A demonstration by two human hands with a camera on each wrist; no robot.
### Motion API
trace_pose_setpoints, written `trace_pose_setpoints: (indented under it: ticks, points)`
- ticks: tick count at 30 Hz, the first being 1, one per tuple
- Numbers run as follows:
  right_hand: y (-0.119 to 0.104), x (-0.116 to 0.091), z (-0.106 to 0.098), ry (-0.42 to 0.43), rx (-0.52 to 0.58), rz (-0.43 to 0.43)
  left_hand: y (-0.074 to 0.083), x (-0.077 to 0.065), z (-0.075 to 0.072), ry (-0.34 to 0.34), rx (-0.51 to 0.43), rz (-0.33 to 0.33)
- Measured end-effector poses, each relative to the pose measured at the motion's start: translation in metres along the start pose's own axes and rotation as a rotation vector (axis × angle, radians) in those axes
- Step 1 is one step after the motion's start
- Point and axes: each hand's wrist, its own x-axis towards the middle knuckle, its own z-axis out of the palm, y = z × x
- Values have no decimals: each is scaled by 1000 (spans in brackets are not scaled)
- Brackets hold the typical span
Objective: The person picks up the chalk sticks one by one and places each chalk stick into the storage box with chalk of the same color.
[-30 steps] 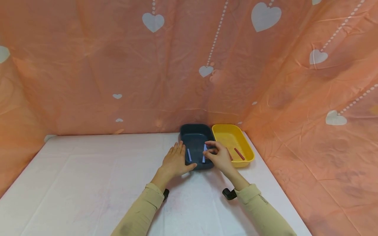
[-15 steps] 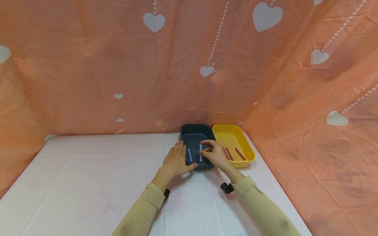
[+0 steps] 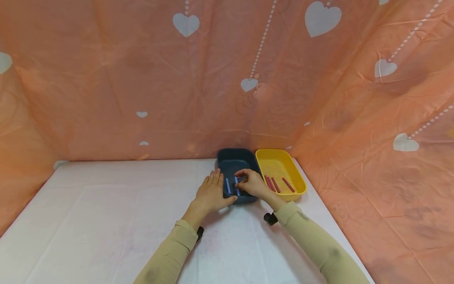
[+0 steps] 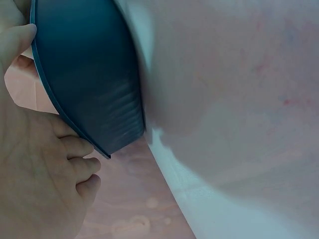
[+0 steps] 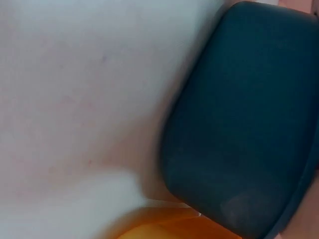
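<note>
In the head view a dark blue tray stands at the back of the table. My left hand rests on its left and near rim, fingers outstretched; the left wrist view shows thumb and fingertips along the tray's edge. My right hand reaches into the tray and pinches a light blue chalk stick between thumb and fingers, which partly hide it. Left of it in the tray lies another light blue chalk stick. The right wrist view shows mostly the tray's outer wall.
A yellow tray stands directly right of the dark one, with several dark red chalk sticks in its near part. Behind the white tabletop hangs an orange curtain with white hearts; it also runs along the right side.
My right hand has moved left inside the dark tray with the blue chalk stick, closer to the other one. More red sticks in the yellow tray now show. My left hand stays put.
</note>
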Motion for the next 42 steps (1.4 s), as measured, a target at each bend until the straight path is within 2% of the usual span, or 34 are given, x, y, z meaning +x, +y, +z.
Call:
trace_pose_setpoints:
  ticks: [8,15,21,35,42]
  points:
    - [9,12,4,-40,-83,-14,0,0,0,-1,3,6]
    - [9,20,6,-56,-151,14,0,1,0,1,8,6]
    - [8,23,8,-61,-165,56,0,-1,-2,-5,-5,4]
    - [11,31,12,-79,-239,71,1,-1,-1,-8,-8,1]
    - [10,32,12,-93,-274,47,0,0,-1,-9,-11,7]
